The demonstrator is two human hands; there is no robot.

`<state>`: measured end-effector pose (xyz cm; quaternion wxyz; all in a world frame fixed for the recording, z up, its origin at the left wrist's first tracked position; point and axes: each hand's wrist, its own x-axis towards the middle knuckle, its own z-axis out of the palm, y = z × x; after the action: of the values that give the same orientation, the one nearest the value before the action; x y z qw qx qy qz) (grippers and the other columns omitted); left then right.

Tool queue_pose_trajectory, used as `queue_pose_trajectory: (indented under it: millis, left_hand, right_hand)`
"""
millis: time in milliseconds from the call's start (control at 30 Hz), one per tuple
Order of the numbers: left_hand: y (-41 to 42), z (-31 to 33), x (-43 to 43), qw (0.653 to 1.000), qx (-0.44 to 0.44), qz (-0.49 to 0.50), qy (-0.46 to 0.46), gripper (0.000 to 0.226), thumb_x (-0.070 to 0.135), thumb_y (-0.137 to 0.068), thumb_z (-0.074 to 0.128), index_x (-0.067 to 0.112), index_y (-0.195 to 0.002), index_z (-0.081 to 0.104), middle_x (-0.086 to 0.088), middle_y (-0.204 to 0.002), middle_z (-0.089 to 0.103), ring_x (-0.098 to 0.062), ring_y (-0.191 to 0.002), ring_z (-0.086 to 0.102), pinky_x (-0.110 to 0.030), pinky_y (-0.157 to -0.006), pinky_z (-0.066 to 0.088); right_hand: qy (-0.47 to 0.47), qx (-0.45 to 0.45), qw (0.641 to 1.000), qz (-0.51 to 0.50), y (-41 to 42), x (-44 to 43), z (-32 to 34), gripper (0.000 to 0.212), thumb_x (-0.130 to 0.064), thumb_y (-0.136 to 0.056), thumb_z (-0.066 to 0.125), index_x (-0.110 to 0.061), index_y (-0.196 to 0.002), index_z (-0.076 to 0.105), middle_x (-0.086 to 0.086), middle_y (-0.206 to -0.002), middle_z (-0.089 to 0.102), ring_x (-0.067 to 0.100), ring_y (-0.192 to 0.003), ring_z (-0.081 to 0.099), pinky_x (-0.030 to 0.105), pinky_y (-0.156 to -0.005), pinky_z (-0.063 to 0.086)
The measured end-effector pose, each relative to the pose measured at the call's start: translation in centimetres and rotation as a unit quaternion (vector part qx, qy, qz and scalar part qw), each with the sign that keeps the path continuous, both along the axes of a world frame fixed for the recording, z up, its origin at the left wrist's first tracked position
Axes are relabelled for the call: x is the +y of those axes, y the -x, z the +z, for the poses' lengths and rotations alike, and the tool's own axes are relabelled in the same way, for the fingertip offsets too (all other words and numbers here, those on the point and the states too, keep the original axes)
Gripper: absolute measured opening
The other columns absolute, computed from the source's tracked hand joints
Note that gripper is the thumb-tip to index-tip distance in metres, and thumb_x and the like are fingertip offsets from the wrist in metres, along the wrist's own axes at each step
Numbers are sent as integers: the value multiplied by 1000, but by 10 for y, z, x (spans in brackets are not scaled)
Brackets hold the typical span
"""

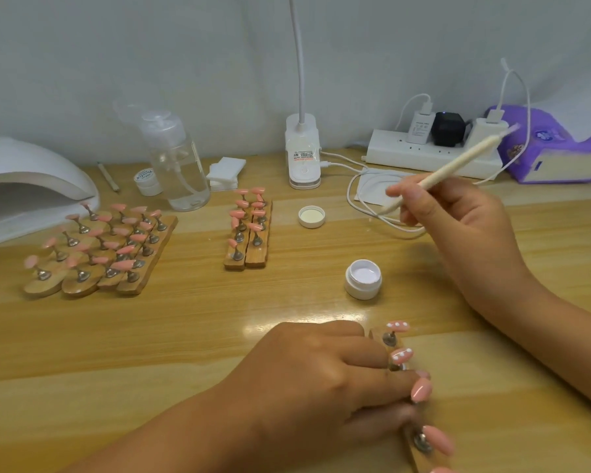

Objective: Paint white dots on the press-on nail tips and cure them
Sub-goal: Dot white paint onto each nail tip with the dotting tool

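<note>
- Two dotted nail tips (397, 326) sit on the wooden strip (417, 459), just in front of the open paint jar (363, 279).
- The plain tips (421, 390) on that strip still need dots.
- The left hand (321, 380) grips the strip.
- The right hand (458, 227), behind the jar, pinches the dotting pen (458, 165) in the air.
- More plain strips (99, 247) wait left of the jar, near the lamp (31, 179). I think curing has not begun.

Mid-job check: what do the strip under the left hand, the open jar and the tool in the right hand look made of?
Strip: wood, going by the brown grain; a slight sheen suggests varnish.
Pegs on it: metal, with a grey glint.
Open jar: probably plastic, white and smooth with a soft sheen.
Tool: cream matt shaft, perhaps wood or plastic; too blurred to settle.
</note>
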<state>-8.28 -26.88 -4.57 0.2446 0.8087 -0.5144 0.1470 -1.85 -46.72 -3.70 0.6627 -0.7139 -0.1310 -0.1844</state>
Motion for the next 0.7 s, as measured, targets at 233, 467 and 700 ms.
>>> queue_pose_trajectory:
  millis: [233, 467, 700]
  left_hand:
    - [3, 1, -2, 998, 26, -15, 46, 17, 31, -94, 62, 28, -101, 77, 11, -82, 69, -3, -75, 49, -5, -76, 31]
    - [-17, 7, 8, 845, 450, 50, 283, 16, 24, -87, 64, 24, -96, 77, 17, -79, 68, 2, -75, 60, -12, -66, 46]
    - [-32, 3, 8, 749, 548, 79, 364, 16, 27, -78, 68, 27, -90, 78, 10, -78, 69, 0, -75, 61, -13, -64, 48]
  right_hand:
    - [207, -40, 977, 14, 8, 5, -12, 16, -44, -89, 56, -29, -90, 65, -12, -81, 66, 8, -73, 60, 15, -73, 46]
    - [250, -56, 967, 15, 8, 5, -11, 12, -35, -90, 62, -23, -87, 65, -3, -75, 64, 12, -71, 57, 28, -66, 48]
    - [296, -81, 951, 29, 8, 6, -12, 39, -40, -90, 54, -3, -84, 66, 4, -72, 60, 14, -69, 51, 24, -61, 42]
